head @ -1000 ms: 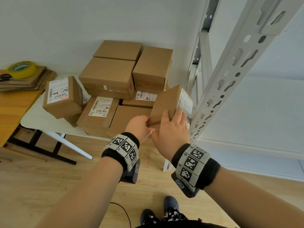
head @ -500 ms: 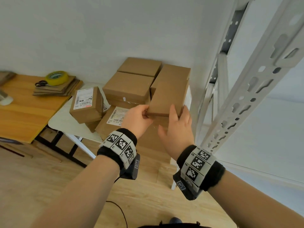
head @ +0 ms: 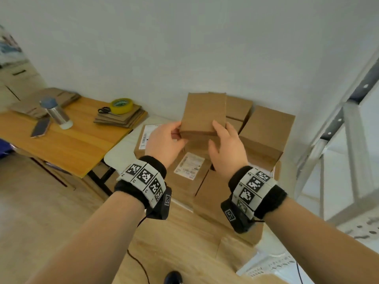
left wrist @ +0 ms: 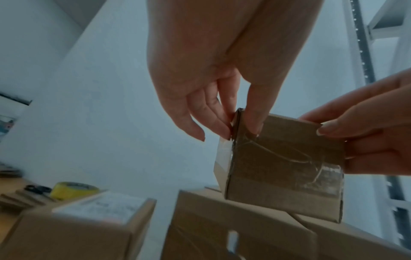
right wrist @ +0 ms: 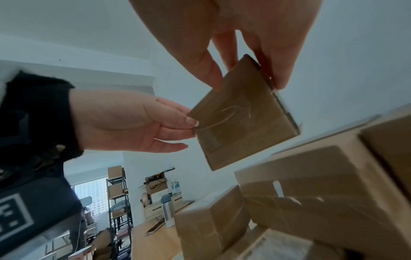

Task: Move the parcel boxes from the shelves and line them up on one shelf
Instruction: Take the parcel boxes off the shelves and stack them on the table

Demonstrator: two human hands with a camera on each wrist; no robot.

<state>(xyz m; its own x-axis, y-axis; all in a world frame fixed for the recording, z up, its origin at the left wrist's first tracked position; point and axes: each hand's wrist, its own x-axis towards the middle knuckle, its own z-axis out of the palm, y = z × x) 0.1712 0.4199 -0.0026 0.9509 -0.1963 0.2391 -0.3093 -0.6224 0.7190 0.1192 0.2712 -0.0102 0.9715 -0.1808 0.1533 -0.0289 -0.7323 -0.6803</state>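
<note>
A small plain brown parcel box point(head: 203, 113) is held in the air above a pile of parcel boxes point(head: 264, 130). My left hand point(head: 178, 134) pinches its near left corner, thumb on one face and fingers on the other point(left wrist: 235, 126). My right hand point(head: 217, 132) grips the near right edge point(right wrist: 249, 70). Clear tape crosses the box's underside point(left wrist: 284, 163). In the right wrist view the box point(right wrist: 242, 119) hangs tilted over the pile. Some pile boxes carry white labels point(head: 189, 166).
The pile sits on a low white table point(head: 117, 152) against the wall. A grey metal shelf rack point(head: 348, 119) stands to the right. On the wooden desk point(head: 67, 144) to the left lie a tape roll point(head: 121, 105), scissors, flat cardboard, a steel bottle point(head: 56, 111) and a phone.
Both hands have carried the small box left, away from the rack upright, and up over the pile. Its labelled side no longer shows. The view has swung left.
</note>
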